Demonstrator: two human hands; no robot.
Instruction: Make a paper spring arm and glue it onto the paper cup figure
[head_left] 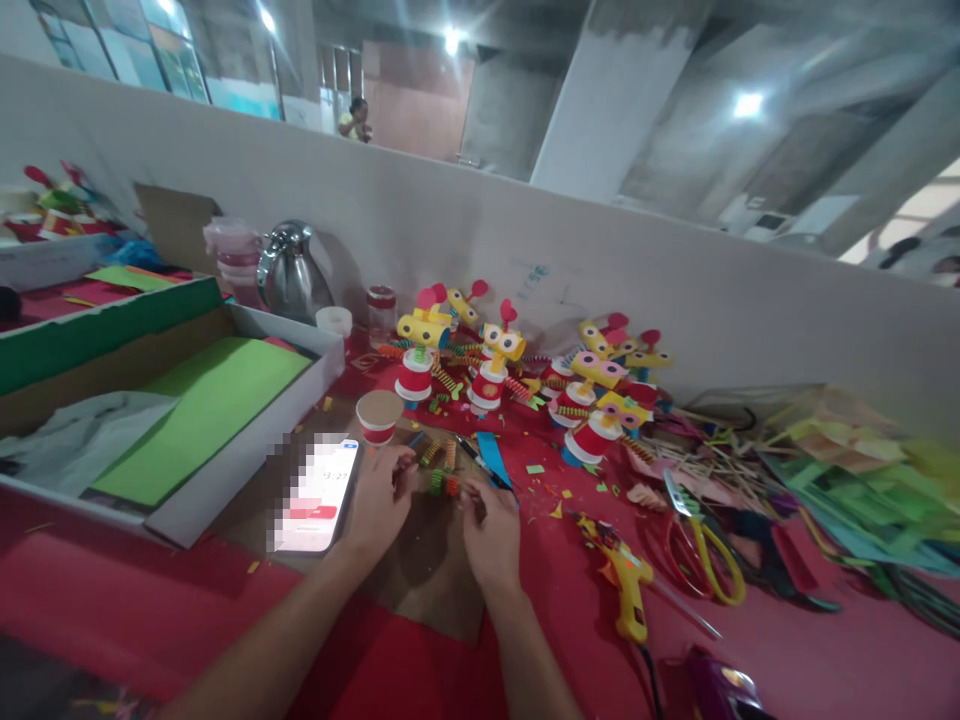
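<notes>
Over the brown board (427,560), my left hand (381,497) has its fingers curled in toward the thumb, beside a lit phone (322,500). Opposite it, my right hand (489,525) is closed in a pinch, its fingertips by the orange and green folded paper springs (444,484). Whether either hand grips a spring or another small piece cannot be made out. A red and white paper cup (377,418) stands just beyond the left hand. Pens (472,452) and a blue paper strip (493,458) lie past the right fingers.
Several paper-cup figures (491,385) stand along the wall. At left is a box (247,440) with green paper, a steel jug (294,275) behind it. On the right lie a yellow glue gun (628,590), scissors (709,550), sticks and paper piles (862,480).
</notes>
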